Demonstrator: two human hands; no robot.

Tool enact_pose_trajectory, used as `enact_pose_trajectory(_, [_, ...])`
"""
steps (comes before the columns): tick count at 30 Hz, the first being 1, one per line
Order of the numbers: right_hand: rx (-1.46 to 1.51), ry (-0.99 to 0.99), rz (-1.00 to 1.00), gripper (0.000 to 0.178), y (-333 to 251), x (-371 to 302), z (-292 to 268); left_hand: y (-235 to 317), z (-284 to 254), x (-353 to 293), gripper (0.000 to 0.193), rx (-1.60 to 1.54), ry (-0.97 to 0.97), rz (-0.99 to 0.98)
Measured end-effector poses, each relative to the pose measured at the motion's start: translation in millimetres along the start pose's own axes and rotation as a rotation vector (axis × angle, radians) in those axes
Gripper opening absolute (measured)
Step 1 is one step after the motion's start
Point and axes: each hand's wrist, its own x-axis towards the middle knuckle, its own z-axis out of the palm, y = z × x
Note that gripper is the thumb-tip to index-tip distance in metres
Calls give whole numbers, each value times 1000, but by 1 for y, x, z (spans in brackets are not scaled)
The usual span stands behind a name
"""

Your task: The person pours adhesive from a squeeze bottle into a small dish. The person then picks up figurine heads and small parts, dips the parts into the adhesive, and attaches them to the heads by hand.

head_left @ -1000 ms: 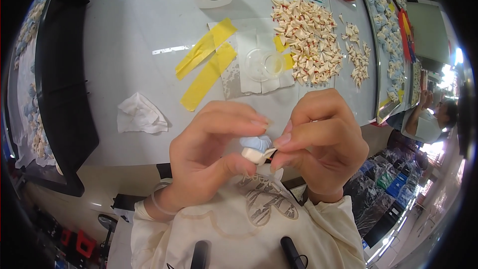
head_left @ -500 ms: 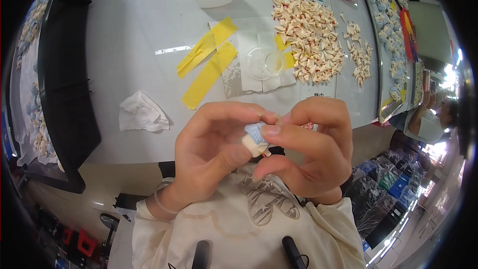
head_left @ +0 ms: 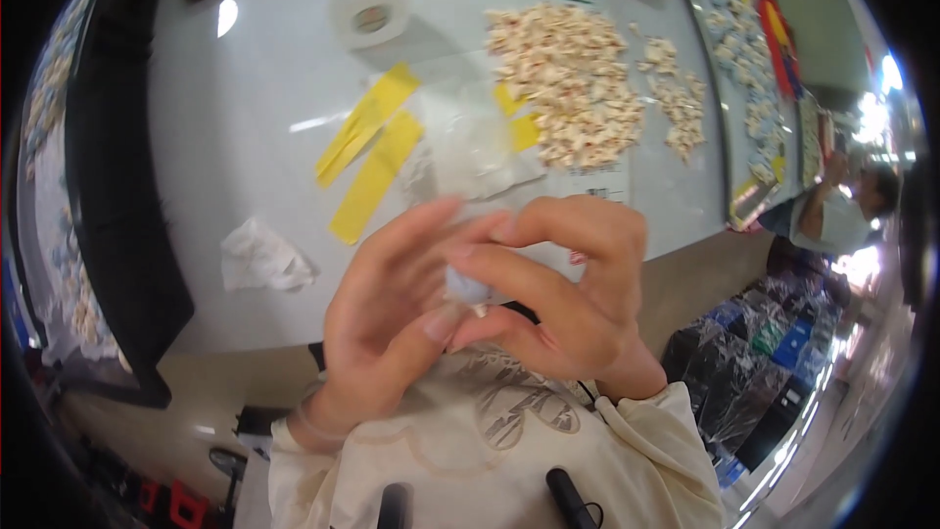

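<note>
Both of my hands meet close under the camera, above the near edge of the grey table (head_left: 245, 88). My left hand (head_left: 387, 318) and my right hand (head_left: 558, 284) pinch one small pale part (head_left: 464, 288) between thumbs and fingertips. The part is whitish with a light blue side, and the fingers hide most of it. Beyond my hands, a clear plastic bag (head_left: 475, 142) lies on the table, with a heap of small beige parts (head_left: 578, 88) to its right.
Two yellow strips (head_left: 372, 152) lie on the table's middle and a crumpled white tissue (head_left: 257, 257) at the left. A white tape roll (head_left: 370, 2) stands at the back. Trays of small parts (head_left: 754, 88) line the right side. Another person (head_left: 832, 206) sits at far right.
My hands have risen toward the camera and closed tighter around the small part. They now cover more of the table's near edge.
</note>
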Motion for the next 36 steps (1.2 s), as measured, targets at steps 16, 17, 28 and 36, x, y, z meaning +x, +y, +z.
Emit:
enact_pose_trajectory(16, [-397,444,677,29,128,-70,-117,169,-87,-84,39,1698,716,88])
enact_pose_trajectory(17, [-241,318,639,28,128,-64,-112,173,-94,-85,38,1804,621,-44])
enact_pose_trajectory(28, [-62,-3,660,13,135,-32,-86,201,-93,-86,22,1619,493,-290])
enact_pose_trajectory(36, [-98,-19,596,8,137,-30,-82,167,-62,-94,20,1707,750,515])
